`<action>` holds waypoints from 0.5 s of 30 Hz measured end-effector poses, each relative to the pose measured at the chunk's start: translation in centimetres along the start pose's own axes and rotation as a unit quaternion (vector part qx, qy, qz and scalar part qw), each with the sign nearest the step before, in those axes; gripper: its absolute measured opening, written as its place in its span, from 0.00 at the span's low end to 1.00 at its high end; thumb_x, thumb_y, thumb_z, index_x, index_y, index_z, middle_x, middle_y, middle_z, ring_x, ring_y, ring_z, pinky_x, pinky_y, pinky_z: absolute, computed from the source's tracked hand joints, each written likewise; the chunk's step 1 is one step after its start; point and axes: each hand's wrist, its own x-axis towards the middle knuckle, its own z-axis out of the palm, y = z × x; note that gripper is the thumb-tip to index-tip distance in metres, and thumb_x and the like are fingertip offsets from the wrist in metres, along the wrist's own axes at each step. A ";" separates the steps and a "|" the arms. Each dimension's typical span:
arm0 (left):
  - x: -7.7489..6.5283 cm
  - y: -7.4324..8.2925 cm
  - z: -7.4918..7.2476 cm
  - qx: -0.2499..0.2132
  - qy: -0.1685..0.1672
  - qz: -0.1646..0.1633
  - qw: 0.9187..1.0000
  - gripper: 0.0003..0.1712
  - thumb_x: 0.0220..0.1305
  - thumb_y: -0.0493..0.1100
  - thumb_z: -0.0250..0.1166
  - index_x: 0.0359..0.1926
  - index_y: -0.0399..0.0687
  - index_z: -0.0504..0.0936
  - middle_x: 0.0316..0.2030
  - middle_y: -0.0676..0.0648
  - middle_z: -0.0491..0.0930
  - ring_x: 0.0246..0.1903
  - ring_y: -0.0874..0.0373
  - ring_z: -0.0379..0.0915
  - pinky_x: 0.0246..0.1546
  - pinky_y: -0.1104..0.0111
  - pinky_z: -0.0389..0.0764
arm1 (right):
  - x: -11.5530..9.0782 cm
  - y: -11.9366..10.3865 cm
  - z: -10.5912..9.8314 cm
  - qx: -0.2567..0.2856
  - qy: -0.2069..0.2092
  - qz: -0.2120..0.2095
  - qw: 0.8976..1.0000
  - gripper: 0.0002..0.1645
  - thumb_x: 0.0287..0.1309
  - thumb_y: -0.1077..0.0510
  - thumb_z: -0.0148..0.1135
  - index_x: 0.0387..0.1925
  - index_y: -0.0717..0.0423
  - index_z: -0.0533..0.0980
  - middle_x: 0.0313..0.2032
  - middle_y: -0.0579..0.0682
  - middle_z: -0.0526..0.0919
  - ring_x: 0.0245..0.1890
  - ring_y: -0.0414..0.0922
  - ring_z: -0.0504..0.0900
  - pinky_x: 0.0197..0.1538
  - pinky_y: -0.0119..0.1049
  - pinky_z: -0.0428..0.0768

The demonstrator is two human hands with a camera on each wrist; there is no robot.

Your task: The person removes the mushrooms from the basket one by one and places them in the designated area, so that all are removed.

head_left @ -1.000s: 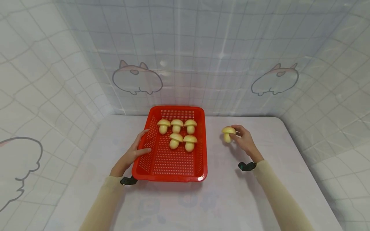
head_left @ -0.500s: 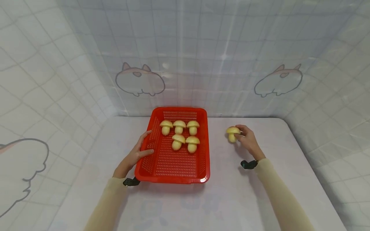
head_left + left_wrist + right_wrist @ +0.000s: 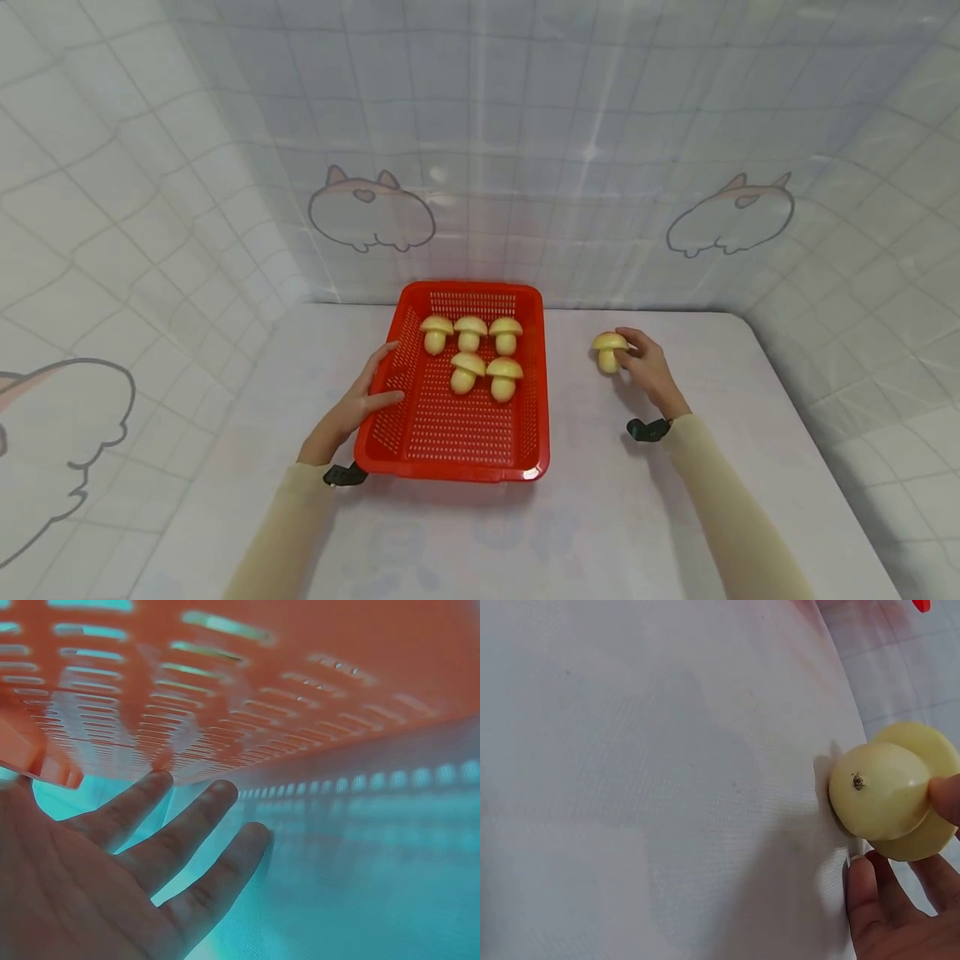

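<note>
Here, the right hand [image 3: 651,371] grasps a mushroom [image 3: 608,352] between thumb and fingers, over the table [image 3: 600,517], to the right of the red basket [image 3: 457,472] and well apart from it; whether its stem touches the cloth, I cannot tell. The left hand [image 3: 351,411] holds the basket's left rim, thumb and a fingertip laid over the edge, while the left wrist view shows three fingers stretched out under the slotted side. Inside the basket lie five more mushrooms [image 3: 504,379]: three along the back, two just in front, their caps toward the wall [image 3: 487,150].
</note>
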 end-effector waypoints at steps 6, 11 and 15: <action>-0.1 -0.1 0.0 -0.003 0.002 -0.002 1.000 0.49 0.70 0.38 0.59 0.82 0.66 0.44 0.72 0.33 0.56 0.61 0.30 0.67 0.49 0.53 0.85 | 0.0 0.2 -0.1 0.011 -0.003 -0.001 1.000 0.33 0.72 0.62 0.55 0.75 0.60 0.63 0.75 0.63 0.64 0.74 0.64 0.66 0.71 0.57 0.70; 0.0 -0.3 0.1 -0.002 0.000 0.001 1.000 0.49 0.70 0.40 0.61 0.81 0.67 0.44 0.72 0.32 0.56 0.61 0.31 0.68 0.49 0.53 0.85 | -0.1 0.7 -0.3 0.003 -0.002 -0.001 1.000 0.34 0.71 0.60 0.57 0.75 0.59 0.63 0.75 0.63 0.64 0.72 0.64 0.67 0.70 0.55 0.70; 0.0 -0.4 0.1 -0.001 0.001 -0.002 1.000 0.48 0.70 0.40 0.60 0.81 0.68 0.44 0.72 0.33 0.56 0.61 0.31 0.68 0.49 0.52 0.85 | 0.0 0.9 -0.4 0.000 -0.002 -0.005 1.000 0.34 0.71 0.58 0.59 0.75 0.58 0.64 0.74 0.63 0.66 0.71 0.63 0.69 0.63 0.41 0.75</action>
